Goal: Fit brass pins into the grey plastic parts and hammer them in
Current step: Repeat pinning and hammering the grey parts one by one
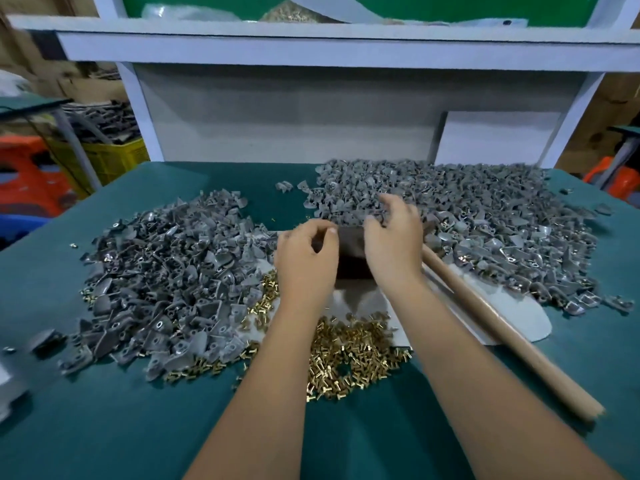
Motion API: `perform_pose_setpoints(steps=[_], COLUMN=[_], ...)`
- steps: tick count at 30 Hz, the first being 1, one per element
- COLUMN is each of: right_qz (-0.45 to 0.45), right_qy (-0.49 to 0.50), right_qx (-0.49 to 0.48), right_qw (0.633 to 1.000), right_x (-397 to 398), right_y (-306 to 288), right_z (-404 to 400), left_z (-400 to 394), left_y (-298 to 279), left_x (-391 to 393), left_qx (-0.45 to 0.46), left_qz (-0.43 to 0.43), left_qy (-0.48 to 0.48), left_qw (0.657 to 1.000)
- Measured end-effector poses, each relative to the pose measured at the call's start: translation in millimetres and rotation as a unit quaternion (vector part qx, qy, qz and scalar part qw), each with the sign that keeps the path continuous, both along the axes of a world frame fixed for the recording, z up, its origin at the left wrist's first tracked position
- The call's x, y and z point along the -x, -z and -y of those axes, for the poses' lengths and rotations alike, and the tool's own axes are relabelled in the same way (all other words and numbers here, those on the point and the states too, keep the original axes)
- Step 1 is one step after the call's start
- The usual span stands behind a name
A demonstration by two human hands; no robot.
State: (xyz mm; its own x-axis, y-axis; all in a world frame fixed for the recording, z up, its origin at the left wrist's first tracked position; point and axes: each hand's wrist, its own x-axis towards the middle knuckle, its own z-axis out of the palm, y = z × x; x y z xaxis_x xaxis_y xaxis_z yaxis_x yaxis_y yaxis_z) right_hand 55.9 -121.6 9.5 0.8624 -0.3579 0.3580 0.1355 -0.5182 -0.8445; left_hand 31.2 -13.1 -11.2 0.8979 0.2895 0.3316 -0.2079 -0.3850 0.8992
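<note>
My left hand (306,258) hovers over the left edge of a dark block (349,252), its fingers curled and its thumb against the index finger; anything pinched there is hidden. My right hand (393,240) is at the near edge of the right pile of grey plastic parts (485,216) and pinches a small grey part (378,218) between thumb and fingers. A heap of brass pins (353,355) lies under my forearms. A hammer's wooden handle (502,330) lies slanted to the right of my right arm, its head hidden behind my right hand.
A second pile of grey parts (162,275) covers the left of the green table (104,410). A white sheet (523,313) lies under the block and handle. A white shelf frame (311,50) rises behind. Yellow crate (114,161) and orange stools stand beside the table.
</note>
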Motion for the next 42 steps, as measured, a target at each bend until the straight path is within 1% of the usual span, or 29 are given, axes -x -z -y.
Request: perform_pose_setpoints(steps=[2, 4, 5, 7, 9, 10, 12, 14, 16, 17, 20, 23, 25, 27, 29, 31, 38, 42], right_qz=[0.046, 0.072, 0.077, 0.059, 0.028, 0.022, 0.031, 0.048, 0.050, 0.046, 0.037, 0.043, 0.051, 0.065, 0.075, 0.065, 0.041, 0.059], right_qy=[-0.034, -0.069, -0.098, -0.188, -0.272, -0.297, -0.318, -0.317, -0.313, -0.313, -0.328, -0.335, -0.327, -0.310, -0.302, -0.310, -0.326, -0.308], right_qx=[0.084, 0.154, 0.175, 0.196, 0.239, 0.270, 0.334, 0.393, 0.434, 0.437, 0.402, 0.396, 0.395, 0.409, 0.439, 0.457, 0.417, 0.453], right_qw=[0.995, 0.983, 0.977, 0.961, 0.932, 0.916, 0.887, 0.862, 0.843, 0.842, 0.854, 0.854, 0.857, 0.856, 0.843, 0.831, 0.848, 0.835], right_x=[14.9, 28.6, 34.3, 44.5, 52.5, 55.0, 58.1, 59.3, 59.3, 59.2, 59.1, 62.8, 65.0, 65.7, 64.0, 63.2, 59.4, 61.3], right_y=[5.3, 10.2, 11.8, 14.5, 17.9, 19.9, 24.2, 28.0, 29.5, 28.7, 25.7, 25.4, 25.1, 24.7, 25.8, 26.3, 22.2, 23.3], right_z=[-14.9, -25.1, -27.8, -31.2, -33.7, -35.2, -39.5, -43.6, -45.7, -46.0, -46.8, -50.2, -51.9, -51.7, -50.1, -48.7, -45.7, -45.1], left_z=[-8.8, -22.4, -30.6, -47.1, -60.0, -64.0, -67.3, -66.9, -65.5, -65.3, -66.1, -64.6, -63.7, -64.5, -65.0, -63.1, -55.7, -47.3], left_y=[-1.5, -3.6, -4.9, -6.2, -4.0, -2.4, 0.3, 1.9, 1.9, 1.8, 2.4, 3.1, 1.6, 0.4, 0.3, 0.5, 0.0, -2.0], left_x=[1.2, 4.0, 5.1, 7.3, 8.7, 9.2, 10.4, 11.1, 11.3, 11.2, 10.0, 9.9, 9.7, 8.5, 7.2, 7.3, 7.6, 5.6], left_qx=[-0.044, -0.113, -0.136, -0.161, -0.197, -0.217, -0.239, -0.243, -0.238, -0.234, -0.230, -0.232, -0.226, -0.198, -0.151, -0.113, -0.007, 0.042], left_qz=[0.017, 0.017, 0.016, 0.002, -0.047, -0.080, -0.133, -0.151, -0.154, -0.156, -0.153, -0.145, -0.120, -0.065, 0.006, 0.055, 0.100, 0.091], left_qy=[-0.053, -0.121, -0.148, -0.180, -0.197, -0.199, -0.196, -0.195, -0.202, -0.206, -0.214, -0.225, -0.243, -0.244, -0.218, -0.202, -0.164, -0.121], left_qw=[0.997, 0.986, 0.979, 0.970, 0.959, 0.952, 0.942, 0.938, 0.937, 0.937, 0.937, 0.935, 0.936, 0.947, 0.964, 0.971, 0.981, 0.988])
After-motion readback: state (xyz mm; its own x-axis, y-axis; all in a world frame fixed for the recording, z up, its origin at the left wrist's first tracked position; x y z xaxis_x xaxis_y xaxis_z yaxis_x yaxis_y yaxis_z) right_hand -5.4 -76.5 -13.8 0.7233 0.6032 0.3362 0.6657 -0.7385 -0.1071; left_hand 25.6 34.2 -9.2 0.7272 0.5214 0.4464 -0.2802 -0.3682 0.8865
